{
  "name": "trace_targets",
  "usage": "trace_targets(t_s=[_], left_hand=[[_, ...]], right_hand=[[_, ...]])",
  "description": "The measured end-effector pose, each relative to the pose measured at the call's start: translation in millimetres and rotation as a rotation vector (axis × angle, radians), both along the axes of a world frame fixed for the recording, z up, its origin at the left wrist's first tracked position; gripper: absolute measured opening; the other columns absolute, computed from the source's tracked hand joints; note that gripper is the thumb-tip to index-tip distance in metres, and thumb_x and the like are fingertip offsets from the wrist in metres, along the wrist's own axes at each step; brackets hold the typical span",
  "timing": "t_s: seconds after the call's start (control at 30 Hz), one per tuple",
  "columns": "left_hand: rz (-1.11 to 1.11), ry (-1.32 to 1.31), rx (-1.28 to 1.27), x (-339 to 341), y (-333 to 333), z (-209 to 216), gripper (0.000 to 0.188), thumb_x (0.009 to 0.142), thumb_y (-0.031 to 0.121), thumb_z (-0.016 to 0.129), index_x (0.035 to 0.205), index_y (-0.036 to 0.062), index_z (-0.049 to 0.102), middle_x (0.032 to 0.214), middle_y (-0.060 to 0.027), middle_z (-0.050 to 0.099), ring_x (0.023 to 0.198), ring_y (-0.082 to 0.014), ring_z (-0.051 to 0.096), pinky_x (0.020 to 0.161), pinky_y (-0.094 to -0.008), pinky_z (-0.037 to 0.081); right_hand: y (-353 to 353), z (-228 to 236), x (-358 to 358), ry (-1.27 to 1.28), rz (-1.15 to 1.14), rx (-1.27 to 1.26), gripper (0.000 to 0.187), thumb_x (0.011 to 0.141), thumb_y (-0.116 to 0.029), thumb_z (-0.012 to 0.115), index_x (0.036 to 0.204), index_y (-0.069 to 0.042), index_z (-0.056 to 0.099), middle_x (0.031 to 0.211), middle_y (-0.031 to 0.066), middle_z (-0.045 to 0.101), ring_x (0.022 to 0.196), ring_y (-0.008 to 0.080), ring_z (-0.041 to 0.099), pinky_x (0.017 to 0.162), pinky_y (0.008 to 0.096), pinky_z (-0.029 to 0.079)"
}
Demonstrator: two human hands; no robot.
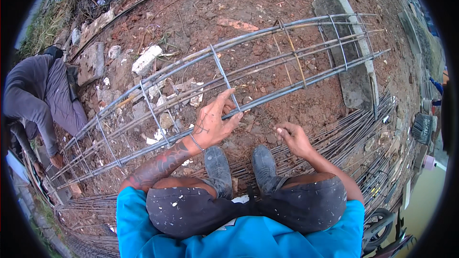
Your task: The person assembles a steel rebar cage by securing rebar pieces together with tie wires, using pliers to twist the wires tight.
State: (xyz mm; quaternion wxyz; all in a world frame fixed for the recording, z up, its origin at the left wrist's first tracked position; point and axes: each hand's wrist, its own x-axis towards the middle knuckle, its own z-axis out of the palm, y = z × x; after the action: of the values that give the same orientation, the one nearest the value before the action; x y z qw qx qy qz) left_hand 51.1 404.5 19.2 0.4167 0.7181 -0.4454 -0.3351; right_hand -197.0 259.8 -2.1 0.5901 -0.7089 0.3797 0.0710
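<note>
A long rebar cage [267, 96] of straight bars and square stirrups stretches in front of me from lower left to upper right. My left hand [213, 122] is closed at its near side, index finger and thumb about a stirrup [223, 72] where it meets the near bars. Apart from the cage, my right hand [292, 139] hovers above the ground, fingertips pinched together; whatever they hold, if anything, is too small to make out. Toward the right end, a grey concrete slab [356, 88] lies beneath the cage.
At the left, a co-worker [36, 95] bends over the cage's far end, a hand close to its bars. Loose rebar rods [330, 136] spread behind and beside my boots [217, 169]. Broken concrete [147, 60] and rubble litter the reddish soil. A wheel [377, 229] stands at lower right.
</note>
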Motion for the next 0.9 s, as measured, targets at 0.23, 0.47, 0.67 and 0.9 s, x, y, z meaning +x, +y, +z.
trace_targets(t_s=[0.23, 0.47, 0.67, 0.9], left_hand=[[0.555, -0.120, 0.565, -1.4, 166.1, 58.7, 0.019, 0.090, 0.010, 0.061, 0.105, -0.0004, 0.059, 0.095, -0.0073, 0.065, 0.082, -0.0134, 0.061, 0.073, -0.0281, 0.049], [0.642, -0.051, 0.949, -274.0, 370.2, 148.5, 0.027, 0.093, 0.023, 0.054, 0.106, 0.0005, 0.061, 0.086, -0.0090, 0.067, 0.086, -0.0258, 0.064, 0.080, -0.0412, 0.049], [1.195, 0.888, 0.861, -293.7, 299.5, 185.4, 0.034, 0.091, 0.014, 0.058, 0.120, -0.0017, 0.049, 0.089, -0.0110, 0.067, 0.073, -0.0147, 0.064, 0.063, -0.0302, 0.051], [1.052, 0.182, 1.337, -369.1, 333.7, 162.7, 0.048, 0.083, 0.012, 0.058, 0.129, 0.0041, 0.046, 0.093, -0.0179, 0.063, 0.081, -0.0364, 0.063, 0.069, -0.0434, 0.051]], right_hand=[[-21.0, -36.5, 15.3, -0.116, 0.011, 0.034, 0.026, 0.095, -0.018, 0.056, 0.106, 0.004, 0.064, 0.076, 0.0034, 0.062, 0.067, 0.0079, 0.053, 0.062, 0.0253, 0.044], [6.6, -53.0, 27.0, -0.120, -0.003, 0.107, 0.025, 0.095, -0.020, 0.057, 0.108, 0.000, 0.063, 0.070, -0.0005, 0.056, 0.063, 0.0060, 0.048, 0.056, 0.0213, 0.038], [-18.6, -71.6, 33.6, -0.126, 0.055, 0.108, 0.029, 0.097, -0.023, 0.056, 0.113, 0.001, 0.060, 0.073, -0.0031, 0.051, 0.060, 0.0026, 0.039, 0.052, 0.0175, 0.030], [-0.9, -66.2, 38.1, -0.082, 0.327, 0.037, 0.031, 0.096, -0.025, 0.057, 0.112, 0.002, 0.060, 0.072, -0.0013, 0.051, 0.060, 0.0048, 0.042, 0.052, 0.0217, 0.033]])
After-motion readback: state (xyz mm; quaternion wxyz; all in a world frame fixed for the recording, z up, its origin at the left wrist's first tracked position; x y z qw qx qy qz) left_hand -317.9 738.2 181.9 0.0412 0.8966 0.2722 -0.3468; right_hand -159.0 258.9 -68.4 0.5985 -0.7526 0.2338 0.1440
